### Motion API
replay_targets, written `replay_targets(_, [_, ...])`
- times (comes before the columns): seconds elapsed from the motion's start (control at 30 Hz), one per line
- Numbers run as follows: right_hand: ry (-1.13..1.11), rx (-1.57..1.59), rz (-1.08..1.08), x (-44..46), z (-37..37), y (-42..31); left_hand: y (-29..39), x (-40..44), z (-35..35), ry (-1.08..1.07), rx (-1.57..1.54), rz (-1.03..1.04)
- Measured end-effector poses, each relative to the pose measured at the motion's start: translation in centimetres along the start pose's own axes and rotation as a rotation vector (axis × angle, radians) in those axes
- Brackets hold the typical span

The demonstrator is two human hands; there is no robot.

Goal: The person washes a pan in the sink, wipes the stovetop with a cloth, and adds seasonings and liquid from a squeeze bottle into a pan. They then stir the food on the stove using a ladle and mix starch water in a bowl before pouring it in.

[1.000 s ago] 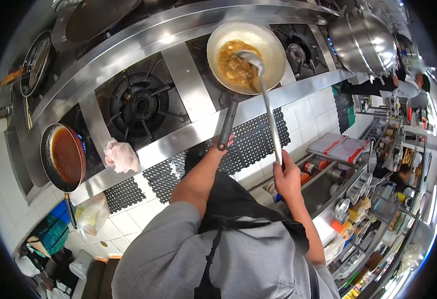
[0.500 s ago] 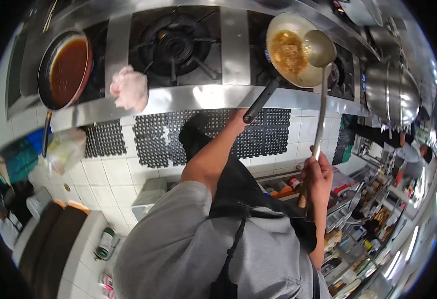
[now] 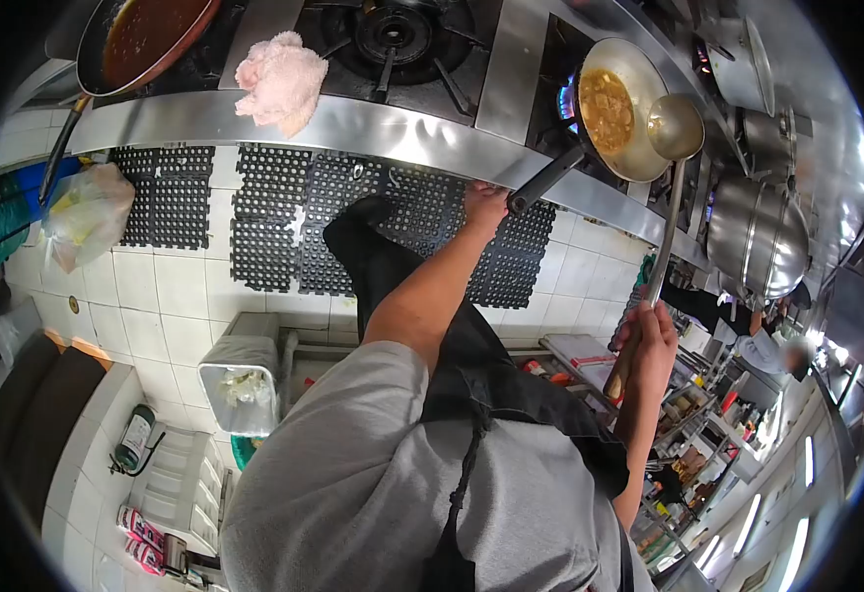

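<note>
A light-coloured frying pan (image 3: 646,87) holds brown sauce with chunks (image 3: 607,111) on a lit burner, its black handle (image 3: 547,180) pointing over the stove's front edge. My right hand (image 3: 649,338) is closed around the wooden-ended handle of a long metal ladle (image 3: 676,126). The ladle's bowl rests at the pan's right side. My left hand (image 3: 487,205) is at the stove's front edge, just left of the pan handle's end and apart from it. Its fingers are curled against the front; what they grip is hidden.
Blue flame (image 3: 566,104) shows beside the pan. A pan of red-brown sauce (image 3: 146,39) stands far left, with a pink cloth (image 3: 282,81) on the stove edge. Large steel pots (image 3: 757,237) are at right. Black mats (image 3: 274,222) cover the floor. Another person (image 3: 762,347) stands far right.
The view has shifted, moving the stove's left side up and the pan rightward. My left hand has moved up against the stove front. Flame beside the pan shows more clearly. My right hand keeps the ladle.
</note>
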State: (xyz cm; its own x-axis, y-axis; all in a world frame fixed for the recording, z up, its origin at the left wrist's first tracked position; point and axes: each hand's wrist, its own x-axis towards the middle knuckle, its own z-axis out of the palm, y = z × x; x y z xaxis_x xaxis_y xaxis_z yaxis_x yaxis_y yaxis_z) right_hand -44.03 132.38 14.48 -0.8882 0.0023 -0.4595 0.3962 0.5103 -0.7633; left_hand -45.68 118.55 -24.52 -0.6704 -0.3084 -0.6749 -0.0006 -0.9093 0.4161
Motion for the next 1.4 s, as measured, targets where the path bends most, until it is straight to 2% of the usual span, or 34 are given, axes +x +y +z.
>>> replay_targets(0.1, [0.001,-0.015,0.006,0.4,-0.2,0.2,-1.0,1.0,-0.5,-0.041,0.097,0.061])
replay_targets(0.2, [-0.001,-0.03,0.009,0.6,-0.3,0.5,-3.8,3.6,-0.1,0.05,0.03,0.368])
replay_targets(0.3, [-0.014,-0.054,0.002,1.1,-0.7,1.2,-3.9,3.1,0.7,0.139,-0.105,0.461])
replay_targets(0.4, [-0.013,-0.08,0.006,1.2,-0.7,1.4,-4.4,3.2,0.7,0.241,0.052,0.452])
replay_targets(0.6, [0.013,-0.099,-0.014,2.0,-0.1,1.8,-2.4,1.2,1.1,0.268,0.171,0.399])
replay_targets(0.7, [-0.001,-0.135,-0.04,3.1,-0.3,2.2,-4.2,3.1,0.1,0.236,0.155,0.356])
replay_targets(0.8, [-0.005,-0.112,-0.031,3.8,-0.2,2.3,-3.0,2.5,0.2,0.199,0.08,0.241])
replay_targets(0.9, [0.052,-0.101,-0.012,3.6,0.9,1.6,-4.0,3.8,-0.4,0.107,0.04,0.278])
replay_targets(0.97, [0.035,-0.085,-0.013,4.0,1.0,1.9,-3.4,3.0,0.0,0.122,-0.025,0.226])
replay_targets(1.13, [0.051,-0.024,0.011,4.9,2.1,2.4,-3.1,2.2,0.3,0.17,0.171,0.301])
replay_targets(1.17, [0.064,0.014,0.012,5.3,2.4,2.7,-2.2,0.8,0.5,0.174,0.188,0.266])
replay_targets(1.23, [0.039,-0.008,0.021,5.6,3.5,2.5,0.9,-1.5,1.0,0.182,0.27,0.057])
replay_targets(1.27, [0.008,0.066,0.047,5.8,4.2,2.1,2.4,-2.2,0.5,0.192,0.34,-0.114])
replay_targets(1.33, [-0.083,0.191,0.094,6.4,5.5,1.6,4.4,-2.8,-2.0,-0.252,0.509,-0.293])
replay_targets(1.4, [-0.189,0.309,0.121,7.2,6.5,1.4,8.1,-5.6,-1.6,-0.318,0.239,-0.528])
